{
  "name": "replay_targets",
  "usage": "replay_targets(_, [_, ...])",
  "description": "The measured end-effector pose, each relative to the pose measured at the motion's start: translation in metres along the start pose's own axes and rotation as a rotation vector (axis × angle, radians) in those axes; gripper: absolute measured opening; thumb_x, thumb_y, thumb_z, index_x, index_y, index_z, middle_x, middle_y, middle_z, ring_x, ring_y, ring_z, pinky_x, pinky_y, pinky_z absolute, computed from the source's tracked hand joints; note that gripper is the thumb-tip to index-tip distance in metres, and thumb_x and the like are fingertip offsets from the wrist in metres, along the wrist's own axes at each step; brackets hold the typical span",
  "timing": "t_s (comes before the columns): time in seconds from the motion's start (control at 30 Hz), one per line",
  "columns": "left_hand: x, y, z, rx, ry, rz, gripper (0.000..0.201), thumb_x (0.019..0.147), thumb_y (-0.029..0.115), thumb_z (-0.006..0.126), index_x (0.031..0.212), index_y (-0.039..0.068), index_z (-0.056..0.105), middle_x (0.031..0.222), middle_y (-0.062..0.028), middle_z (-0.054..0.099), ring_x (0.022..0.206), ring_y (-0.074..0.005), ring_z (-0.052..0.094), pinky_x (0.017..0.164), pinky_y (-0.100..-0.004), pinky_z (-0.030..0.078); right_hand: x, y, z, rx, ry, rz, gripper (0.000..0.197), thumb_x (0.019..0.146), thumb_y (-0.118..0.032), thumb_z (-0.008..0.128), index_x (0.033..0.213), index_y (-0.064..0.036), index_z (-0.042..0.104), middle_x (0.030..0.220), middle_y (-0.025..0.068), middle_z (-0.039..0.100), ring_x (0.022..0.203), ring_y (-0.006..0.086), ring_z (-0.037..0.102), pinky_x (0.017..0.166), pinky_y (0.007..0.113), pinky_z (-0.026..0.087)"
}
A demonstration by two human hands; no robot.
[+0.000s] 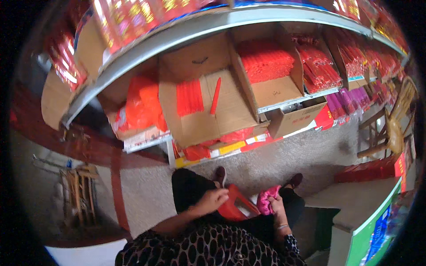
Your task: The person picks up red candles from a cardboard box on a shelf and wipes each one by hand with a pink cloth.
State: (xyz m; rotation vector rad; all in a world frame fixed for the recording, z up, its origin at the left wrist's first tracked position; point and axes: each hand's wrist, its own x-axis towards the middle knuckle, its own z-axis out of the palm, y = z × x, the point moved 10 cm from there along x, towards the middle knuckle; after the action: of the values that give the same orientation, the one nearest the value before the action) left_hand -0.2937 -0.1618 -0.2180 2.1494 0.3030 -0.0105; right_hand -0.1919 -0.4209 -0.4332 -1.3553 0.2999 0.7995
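Observation:
My left hand (pixel 214 200) is curled closed at the left edge of a red plastic item (pixel 232 208) with a pale patch inside, in front of my lap. Whether the fingers grip its edge or something small is hard to make out. My right hand (pixel 277 205) is wrapped round a shiny pink crumpled pouch or cloth (pixel 267 198), just right of the red item. Ahead of me an open cardboard box (pixel 239 99) holds a row of red sticks (pixel 190 97) and one loose red stick (pixel 216 96) lying apart.
Cardboard bins of red packets (pixel 266 61) line the metal shelf (pixel 186 41). Orange-red plastic bags (pixel 144 104) lie at its left. A wooden chair (pixel 392 124) stands right, a green-edged counter (pixel 375 221) lower right, and a folded wooden item (pixel 82 193) on the left floor.

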Motion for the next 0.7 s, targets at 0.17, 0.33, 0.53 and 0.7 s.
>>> replay_targets(0.17, [0.055,0.021,-0.101,-0.062,0.367,0.005,0.020,0.085,0.020,0.054,0.092,0.001,0.056,0.081,-0.0189,0.060,0.075,-0.0316,0.061,0.064,-0.0378,0.047,-0.004,0.033,-0.003,-0.292,-0.020,0.066,0.017,0.075,-0.002,0.057,0.090,-0.0044,0.063,0.081,0.0017,0.063,0.070,0.0144,0.058,0.066,0.029,0.048])
replay_targets(0.33, [0.161,0.052,-0.188,0.355,0.647,0.073,0.024,0.083,0.021,0.052,0.096,0.001,0.054,0.083,-0.0187,0.058,0.076,-0.0352,0.059,0.070,-0.0443,0.047,-0.019,0.005,-0.003,-0.221,-0.035,-0.219,0.020,0.073,0.003,0.053,0.090,-0.0036,0.061,0.082,-0.0002,0.062,0.073,0.0115,0.057,0.068,0.026,0.047])
replay_targets(0.53, [0.243,0.005,-0.184,0.568,0.491,-0.133,0.033,0.079,0.020,0.055,0.104,-0.002,0.052,0.101,-0.0214,0.056,0.087,-0.0357,0.060,0.074,-0.0469,0.048,-0.037,0.000,-0.025,-0.194,0.025,-0.320,0.024,0.077,0.003,0.052,0.100,-0.0016,0.060,0.090,0.0022,0.063,0.078,0.0129,0.058,0.073,0.027,0.047])
replay_targets(0.7, [0.253,-0.005,-0.177,0.496,0.472,-0.212,0.030,0.080,0.022,0.055,0.100,0.000,0.055,0.096,-0.0223,0.060,0.086,-0.0343,0.061,0.073,-0.0456,0.049,-0.043,0.001,-0.034,-0.191,0.047,-0.299,0.026,0.076,0.003,0.051,0.099,-0.0021,0.060,0.088,0.0018,0.062,0.076,0.0131,0.058,0.071,0.027,0.047])
